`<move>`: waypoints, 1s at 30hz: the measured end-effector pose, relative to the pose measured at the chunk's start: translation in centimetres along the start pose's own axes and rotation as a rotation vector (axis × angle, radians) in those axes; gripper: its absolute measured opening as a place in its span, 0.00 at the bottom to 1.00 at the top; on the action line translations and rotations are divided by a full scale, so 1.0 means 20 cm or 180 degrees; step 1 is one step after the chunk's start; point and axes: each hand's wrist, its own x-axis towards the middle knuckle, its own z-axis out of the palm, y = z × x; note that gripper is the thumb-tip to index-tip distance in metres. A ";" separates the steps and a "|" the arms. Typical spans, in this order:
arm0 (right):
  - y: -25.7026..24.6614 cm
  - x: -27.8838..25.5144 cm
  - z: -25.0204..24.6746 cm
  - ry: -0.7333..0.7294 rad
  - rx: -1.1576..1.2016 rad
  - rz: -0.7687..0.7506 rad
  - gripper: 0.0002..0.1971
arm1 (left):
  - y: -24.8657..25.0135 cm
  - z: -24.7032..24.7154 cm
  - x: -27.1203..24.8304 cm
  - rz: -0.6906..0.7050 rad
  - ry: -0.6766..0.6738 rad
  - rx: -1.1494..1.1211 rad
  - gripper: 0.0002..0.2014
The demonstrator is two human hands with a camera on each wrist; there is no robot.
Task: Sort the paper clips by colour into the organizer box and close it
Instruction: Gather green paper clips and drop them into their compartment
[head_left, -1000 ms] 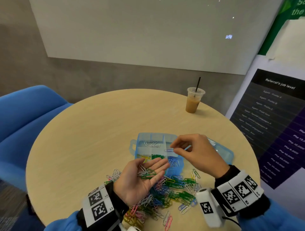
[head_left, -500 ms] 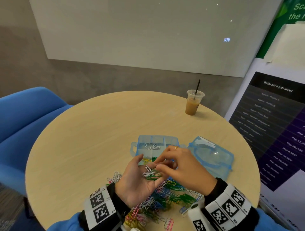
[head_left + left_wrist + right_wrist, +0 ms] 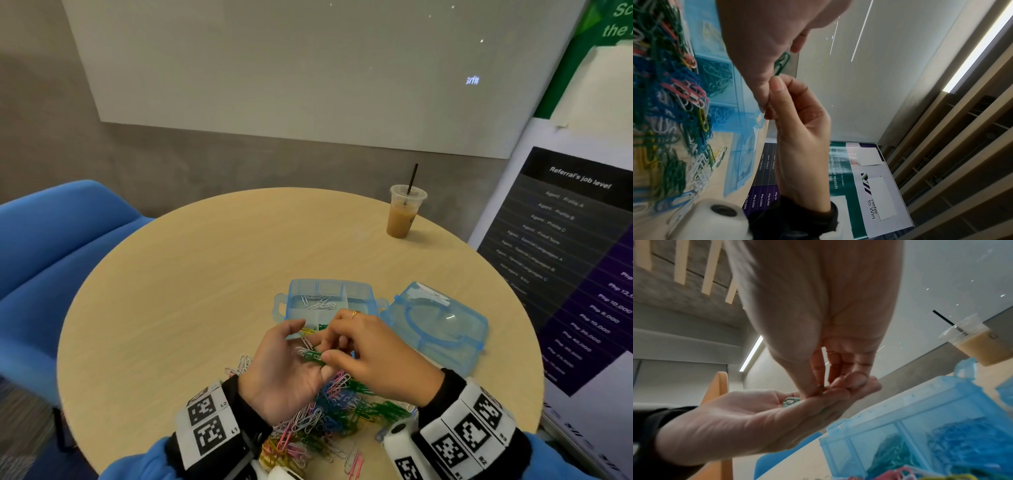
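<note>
Left hand point(image 3: 284, 370): palm up above the desk point(image 3: 171, 308), fingers relaxed and straight, cradling a few white and green paper clips point(image 3: 310, 354).
Right hand point(image 3: 373, 356): palm down over the left palm, fingers point(image 3: 818, 382) curled, thumb and forefinger pinching a green clip point(image 3: 782, 62) among those held there; a ring shows on one finger.
Organizer box point(image 3: 329, 301): translucent blue, open, just beyond both sets of fingers; white clips in a far compartment, green and blue ones in the near compartments.
Lid point(image 3: 442, 329): blue, lying open to the right of the right-hand fingers, joined to the box.
Loose clip pile point(image 3: 329, 418): mixed pink, green, blue, white and yellow, on the desk beneath and behind both hands.
Iced coffee cup point(image 3: 404, 214): with black straw, well beyond the fingers at the far right desk edge.
</note>
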 end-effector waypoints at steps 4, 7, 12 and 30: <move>0.00 0.00 0.01 0.0033 0.0006 -0.0094 0.04 | 0.00 -0.01 0.01 -0.0020 -0.0034 -0.0077 0.19; 0.01 0.01 -0.01 0.0037 0.0207 -0.0118 0.03 | 0.00 -0.02 0.02 -0.0052 -0.0079 0.0001 0.20; 0.02 0.02 -0.07 0.0387 0.0375 -0.0012 0.03 | 0.01 -0.02 0.04 0.0004 0.0034 0.0338 0.28; -0.04 0.06 0.03 0.0154 -0.0057 -0.0697 0.05 | 0.00 -0.02 0.02 -0.0025 -0.0163 -0.0273 0.31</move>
